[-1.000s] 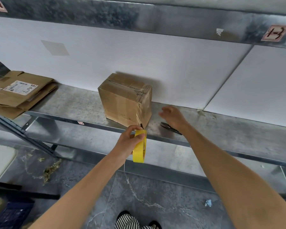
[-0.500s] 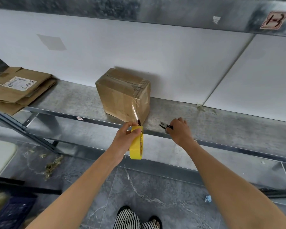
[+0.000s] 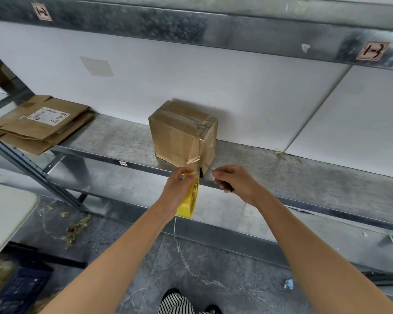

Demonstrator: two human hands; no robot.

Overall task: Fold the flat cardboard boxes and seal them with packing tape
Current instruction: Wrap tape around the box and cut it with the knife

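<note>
Item: taped cardboard box (image 3: 182,132), upright on the metal shelf (image 3: 304,175), backed against the white wall panel (image 3: 247,91). We note a strip of clear tape (image 3: 194,152) running from its near corner toward 6 o'clock to a yellow tape roll (image 3: 188,200). Our left hand (image 3: 177,191) grips the roll, fingers curled round its rim just below the shelf edge. Our right hand (image 3: 238,182), at 3 o'clock of the roll, pinches dark-handled scissors (image 3: 227,187) (blades barely visible), tips close to the strip. Also listed: flat cardboard boxes (image 3: 39,128), stacked at 9 o'clock of the box, well apart.
</note>
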